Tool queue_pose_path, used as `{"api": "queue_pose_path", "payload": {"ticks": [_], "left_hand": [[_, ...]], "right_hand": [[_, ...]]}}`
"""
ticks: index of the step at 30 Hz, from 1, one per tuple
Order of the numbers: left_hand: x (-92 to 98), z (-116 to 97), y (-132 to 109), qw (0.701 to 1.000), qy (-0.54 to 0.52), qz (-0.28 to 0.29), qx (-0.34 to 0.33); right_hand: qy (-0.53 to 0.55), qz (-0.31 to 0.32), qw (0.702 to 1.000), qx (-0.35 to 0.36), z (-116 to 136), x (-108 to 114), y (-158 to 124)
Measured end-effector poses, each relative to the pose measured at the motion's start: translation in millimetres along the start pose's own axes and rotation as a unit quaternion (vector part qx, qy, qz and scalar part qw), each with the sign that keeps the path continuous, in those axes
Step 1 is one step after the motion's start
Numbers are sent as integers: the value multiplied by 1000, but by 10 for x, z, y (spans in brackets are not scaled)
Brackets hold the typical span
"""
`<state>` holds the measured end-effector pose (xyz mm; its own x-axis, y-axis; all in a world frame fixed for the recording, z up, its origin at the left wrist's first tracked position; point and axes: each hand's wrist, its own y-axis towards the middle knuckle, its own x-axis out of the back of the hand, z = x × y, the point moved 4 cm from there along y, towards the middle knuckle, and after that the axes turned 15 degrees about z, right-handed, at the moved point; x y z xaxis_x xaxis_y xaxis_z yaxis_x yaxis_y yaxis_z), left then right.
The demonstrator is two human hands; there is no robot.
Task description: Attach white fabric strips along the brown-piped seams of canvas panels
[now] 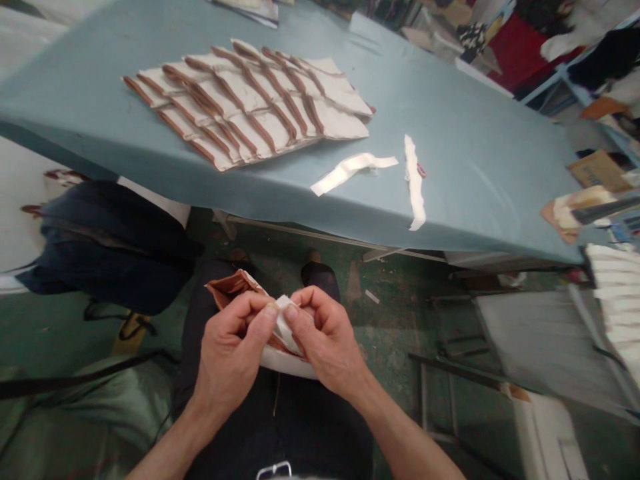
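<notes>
My left hand [235, 340] and my right hand [325, 333] meet above my lap, both closed in a pinch. Between the thumbs and fingertips they grip a small white strip [284, 319], which looks like folded tape or cloth. Under the hands lies a white fabric piece with brown lining [290, 365], its brown open edge showing past my left fingers. Most of that piece is hidden by the hands. On the table, a flat white strip [345, 172] and a crumpled white strip [413, 183] with a small reddish bit beside it lie near the front edge.
Overlapping rows of white, brown-edged fabric pieces [250, 100] cover the left part of the blue-green table [480, 167]. A dark bundle of cloth [120, 247] sits at left. Metal frames [450, 373] stand below right, near a stack of white pieces [617, 300].
</notes>
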<state>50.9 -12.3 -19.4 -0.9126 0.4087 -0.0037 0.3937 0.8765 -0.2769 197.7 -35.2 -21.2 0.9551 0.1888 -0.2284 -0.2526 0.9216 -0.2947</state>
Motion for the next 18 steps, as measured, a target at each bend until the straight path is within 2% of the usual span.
{"api": "queue_pose_path", "payload": {"ticks": [4,8,10,12,14,16,18], "left_hand": [[36,81,-16,1000,18,-25,-2],[20,227,11,996,-85,-12,30],[54,297,21,993,-100,-44,40],[92,326,37,993,-80,-76,30],[94,331,71,993,-76,-87,21],[57,329,119,991,-100,-87,22],[1,330,166,989,-117,-84,29]], "right_hand": [[18,14,1000,-5,-11,-11,52],[47,25,999,0,-85,54,40],[-1,14,1000,10,-124,104,-39],[-107,-9,993,40,-148,139,-152],[-242,-44,964,98,-169,137,-259],[-357,-89,912,180,-215,98,-329],[-418,-130,864,250,-310,55,-338]]}}
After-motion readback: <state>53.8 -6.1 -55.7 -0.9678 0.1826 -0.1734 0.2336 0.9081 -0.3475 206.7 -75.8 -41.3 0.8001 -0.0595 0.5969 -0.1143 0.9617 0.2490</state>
